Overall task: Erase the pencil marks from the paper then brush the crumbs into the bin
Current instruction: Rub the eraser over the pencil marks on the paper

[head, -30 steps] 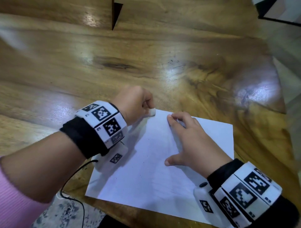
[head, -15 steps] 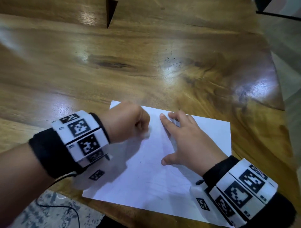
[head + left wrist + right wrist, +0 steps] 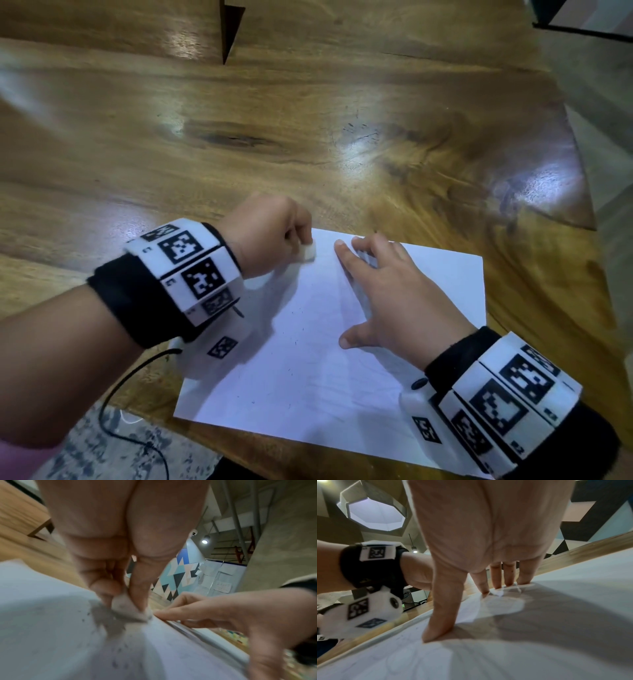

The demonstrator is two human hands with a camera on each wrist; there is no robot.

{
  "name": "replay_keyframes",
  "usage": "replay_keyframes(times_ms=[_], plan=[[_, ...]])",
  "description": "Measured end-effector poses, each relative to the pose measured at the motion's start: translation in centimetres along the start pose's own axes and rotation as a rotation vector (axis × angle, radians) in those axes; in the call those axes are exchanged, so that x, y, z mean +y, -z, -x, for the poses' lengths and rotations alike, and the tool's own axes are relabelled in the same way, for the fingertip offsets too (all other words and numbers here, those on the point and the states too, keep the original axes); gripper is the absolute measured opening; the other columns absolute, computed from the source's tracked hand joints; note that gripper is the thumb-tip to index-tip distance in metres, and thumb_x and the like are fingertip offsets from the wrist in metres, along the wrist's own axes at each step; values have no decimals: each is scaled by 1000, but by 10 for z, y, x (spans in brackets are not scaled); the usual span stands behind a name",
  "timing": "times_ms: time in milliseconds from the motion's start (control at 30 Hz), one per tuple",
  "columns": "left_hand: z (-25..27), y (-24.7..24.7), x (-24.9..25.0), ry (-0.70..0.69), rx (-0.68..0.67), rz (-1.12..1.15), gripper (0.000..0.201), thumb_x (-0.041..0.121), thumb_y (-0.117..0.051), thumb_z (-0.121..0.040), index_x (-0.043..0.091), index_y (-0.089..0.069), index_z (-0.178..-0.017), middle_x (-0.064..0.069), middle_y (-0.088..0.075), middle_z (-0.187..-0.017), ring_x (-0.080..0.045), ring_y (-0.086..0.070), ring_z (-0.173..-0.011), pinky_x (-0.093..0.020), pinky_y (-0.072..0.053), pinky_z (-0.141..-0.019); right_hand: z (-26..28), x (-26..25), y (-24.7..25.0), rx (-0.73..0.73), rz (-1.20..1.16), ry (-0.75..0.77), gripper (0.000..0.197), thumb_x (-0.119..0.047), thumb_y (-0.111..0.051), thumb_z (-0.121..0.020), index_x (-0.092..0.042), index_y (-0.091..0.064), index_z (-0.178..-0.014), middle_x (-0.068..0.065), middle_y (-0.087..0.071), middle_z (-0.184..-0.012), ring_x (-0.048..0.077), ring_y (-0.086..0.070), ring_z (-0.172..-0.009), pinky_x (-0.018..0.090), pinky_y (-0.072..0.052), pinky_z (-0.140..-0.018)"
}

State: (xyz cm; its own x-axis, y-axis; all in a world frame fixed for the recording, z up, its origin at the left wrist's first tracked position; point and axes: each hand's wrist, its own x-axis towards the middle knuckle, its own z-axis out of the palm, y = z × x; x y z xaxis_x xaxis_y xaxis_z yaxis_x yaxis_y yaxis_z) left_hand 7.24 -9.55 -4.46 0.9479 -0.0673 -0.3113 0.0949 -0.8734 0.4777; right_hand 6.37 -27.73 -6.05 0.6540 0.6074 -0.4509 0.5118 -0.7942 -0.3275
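A glossy wooden table [image 3: 308, 144] carries the paper [image 3: 308, 377] at its near edge. From my left wrist, my left hand [image 3: 120, 547] pinches the eraser [image 3: 126, 608] against the sheet amid dark crumbs [image 3: 118, 650]. From my right wrist, my right hand [image 3: 488, 534] presses flat, fingers straight.

Paper [image 3: 329, 377]: one sheet
Eraser [image 3: 308, 254]: one (white)
Hands: two
Wrist bands: two
Crumbs: several specks, perhaps a dozen; too blurred to count

Glossy varnished wood table [image 3: 308, 120], matt white paper [image 3: 325, 377], slightly creased, dull white rubber eraser [image 3: 309, 253]
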Motion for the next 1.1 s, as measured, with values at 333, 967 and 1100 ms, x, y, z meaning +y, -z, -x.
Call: replay_keyframes(times_ms=[333,967,1100], plan=[[-4,-8,6,-37,-39,-11,7,10,-67,-75,16,-69,-78,8,-57,-61,-9,-53,-60,-21,-47,-65,0,0,0,8,16,4,117,-52,-77,-64,-29,-1,-150,-8,-7,-147,10,-10,-133,19,-27,-102],[18,-14,0,-118,-256,-64,10,10,-69,-70,19,-70,-75,12,-58,-62,-1,-50,-60,-4,-32,-56,0,-2,0,34,-33,0,119,-47,-81,-62,-21,-4,-150,-8,-12,-145,11,-14,-132,16,-21,-103],[3,1,-9,22,-102,48,9,13,-72,-71,20,-69,-75,6,-62,-63,-6,-52,-57,-17,-39,-55,0,-2,0,36,-55,0,118,-45,-81,-62,-21,-5,-150,-9,-12,-146,10,-15,-132,16,-22,-103]])
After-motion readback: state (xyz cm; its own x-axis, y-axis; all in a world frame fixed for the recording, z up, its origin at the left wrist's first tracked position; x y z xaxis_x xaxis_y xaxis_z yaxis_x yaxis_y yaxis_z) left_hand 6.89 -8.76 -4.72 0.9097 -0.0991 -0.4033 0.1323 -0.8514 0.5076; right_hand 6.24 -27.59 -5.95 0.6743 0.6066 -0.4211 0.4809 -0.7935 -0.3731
